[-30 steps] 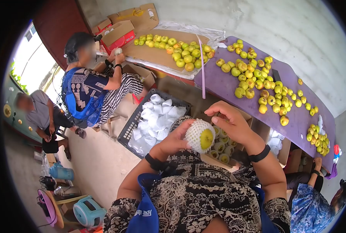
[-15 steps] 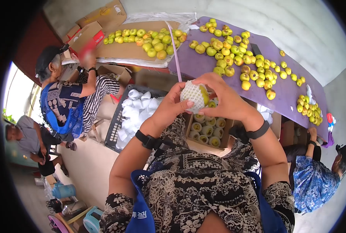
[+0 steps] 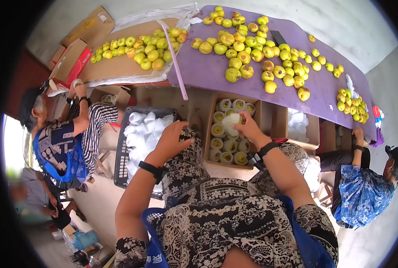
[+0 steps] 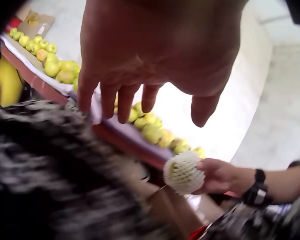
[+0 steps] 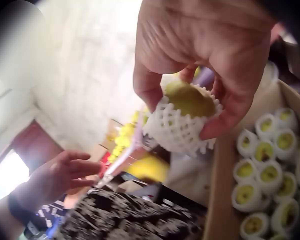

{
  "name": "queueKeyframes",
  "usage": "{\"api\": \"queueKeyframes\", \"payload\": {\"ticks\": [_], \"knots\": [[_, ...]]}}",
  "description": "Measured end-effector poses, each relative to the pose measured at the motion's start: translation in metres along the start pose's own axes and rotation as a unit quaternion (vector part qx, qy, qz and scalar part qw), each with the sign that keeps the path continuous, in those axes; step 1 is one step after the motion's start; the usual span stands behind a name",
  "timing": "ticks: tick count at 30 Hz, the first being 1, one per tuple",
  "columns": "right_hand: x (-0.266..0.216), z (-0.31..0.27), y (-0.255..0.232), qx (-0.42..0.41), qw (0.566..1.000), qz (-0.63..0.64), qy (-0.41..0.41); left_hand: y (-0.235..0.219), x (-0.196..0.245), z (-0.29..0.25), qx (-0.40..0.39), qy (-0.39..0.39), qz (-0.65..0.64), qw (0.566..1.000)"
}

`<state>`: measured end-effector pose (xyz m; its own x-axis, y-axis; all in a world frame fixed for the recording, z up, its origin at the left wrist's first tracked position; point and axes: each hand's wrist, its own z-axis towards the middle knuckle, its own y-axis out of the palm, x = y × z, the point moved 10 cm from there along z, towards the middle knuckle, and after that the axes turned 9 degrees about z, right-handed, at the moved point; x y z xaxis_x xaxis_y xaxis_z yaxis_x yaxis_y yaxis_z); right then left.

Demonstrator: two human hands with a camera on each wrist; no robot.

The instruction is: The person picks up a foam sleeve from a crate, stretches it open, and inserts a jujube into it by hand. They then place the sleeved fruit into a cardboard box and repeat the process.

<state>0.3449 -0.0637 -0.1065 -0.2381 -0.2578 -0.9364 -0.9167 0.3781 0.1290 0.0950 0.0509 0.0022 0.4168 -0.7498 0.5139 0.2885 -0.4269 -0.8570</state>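
Observation:
My right hand [image 3: 251, 129] pinches a yellow-green apple in a white foam net [image 3: 231, 125] above an open carton [image 3: 213, 165]. In the right wrist view, thumb and fingers grip the netted apple [image 5: 177, 125] around its upper part, with its bare top showing between them. Inside the carton stand several rows of netted apples [image 5: 245, 194]. My left hand [image 3: 170, 142] hovers empty over my lap, to the left of the carton. Its fingers [image 4: 125, 102] are spread and relaxed in the left wrist view.
A black crate [image 3: 120, 163] of white foam nets [image 3: 138, 134] stands to the left. Loose apples lie on the purple table [image 3: 194, 71] and a cardboard sheet [image 3: 87, 73] ahead. Another carton [image 3: 279, 127] is at the right. People sit on both sides.
Both hands held the netted apple half a second ago. Since then the left hand has let go and moved left, while the right hand has carried the apple over the carton.

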Motion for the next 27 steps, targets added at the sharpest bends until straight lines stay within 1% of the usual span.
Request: {"api": "queueKeyframes", "payload": {"ticks": [1, 2, 3, 4, 6, 7, 9, 10, 12, 13, 15, 16, 18, 19, 21, 22, 24, 25, 26, 27], "knots": [[0.045, 0.004, -0.022, 0.066, 0.996, 0.003, 0.067, 0.008, -0.001, -0.005, 0.002, 0.049, 0.134, 0.99], [0.096, 0.018, -0.045, 0.09, 0.99, -0.102, 0.048, 0.011, 0.001, -0.005, -0.003, 0.052, 0.133, 0.99], [0.13, 0.029, -0.062, 0.111, 0.972, -0.205, 0.027, 0.009, 0.008, -0.003, -0.011, 0.07, 0.139, 0.988], [0.136, 0.026, -0.061, 0.115, 0.972, -0.201, 0.028, 0.008, 0.013, 0.001, -0.018, 0.089, 0.146, 0.985], [0.152, 0.014, -0.071, 0.167, 0.934, -0.301, 0.091, 0.008, 0.01, 0.009, -0.024, 0.082, 0.13, 0.988], [0.157, 0.017, -0.071, 0.167, 0.935, -0.299, 0.096, 0.007, 0.007, 0.012, -0.025, 0.072, 0.115, 0.99], [0.168, 0.02, -0.077, 0.206, 0.915, -0.323, 0.125, 0.01, 0.002, 0.018, -0.036, 0.065, 0.108, 0.991], [0.172, 0.026, -0.076, 0.204, 0.916, -0.32, 0.131, 0.009, 0.001, 0.02, -0.038, 0.066, 0.104, 0.992], [0.167, 0.033, -0.082, 0.254, 0.886, -0.371, 0.11, 0.008, -0.002, 0.024, -0.048, 0.059, 0.095, 0.993], [0.17, 0.039, -0.081, 0.252, 0.887, -0.369, 0.115, 0.007, -0.003, 0.027, -0.053, 0.057, 0.094, 0.993], [0.174, 0.048, -0.087, 0.283, 0.868, -0.389, 0.123, 0.005, -0.004, 0.029, -0.049, 0.056, 0.097, 0.993], [0.18, 0.055, -0.088, 0.279, 0.869, -0.388, 0.126, 0.006, -0.006, 0.031, -0.052, 0.053, 0.089, 0.993], [0.187, 0.065, -0.095, 0.292, 0.848, -0.42, 0.139, 0.005, -0.008, 0.035, -0.058, 0.046, 0.082, 0.994], [0.18, 0.071, -0.09, 0.288, 0.849, -0.419, 0.142, 0.005, -0.008, 0.036, -0.06, 0.043, 0.076, 0.994], [0.169, 0.081, -0.087, 0.318, 0.857, -0.368, 0.171, 0.004, -0.009, 0.038, -0.053, 0.044, 0.077, 0.995], [0.184, 0.087, -0.091, 0.314, 0.859, -0.367, 0.17, 0.003, -0.009, 0.039, -0.044, 0.049, 0.079, 0.995], [0.198, 0.105, -0.094, 0.271, 0.887, -0.365, 0.085, 0.003, -0.01, 0.043, -0.048, 0.046, 0.072, 0.995], [0.196, 0.106, -0.094, 0.263, 0.89, -0.363, 0.083, 0.003, -0.009, 0.042, -0.053, 0.048, 0.062, 0.996], [0.198, 0.105, -0.095, 0.255, 0.89, -0.364, 0.104, 0.002, -0.009, 0.043, -0.051, 0.052, 0.06, 0.996], [0.198, 0.105, -0.097, 0.244, 0.889, -0.367, 0.122, 0.002, -0.012, 0.042, -0.049, 0.04, 0.066, 0.996]]}}
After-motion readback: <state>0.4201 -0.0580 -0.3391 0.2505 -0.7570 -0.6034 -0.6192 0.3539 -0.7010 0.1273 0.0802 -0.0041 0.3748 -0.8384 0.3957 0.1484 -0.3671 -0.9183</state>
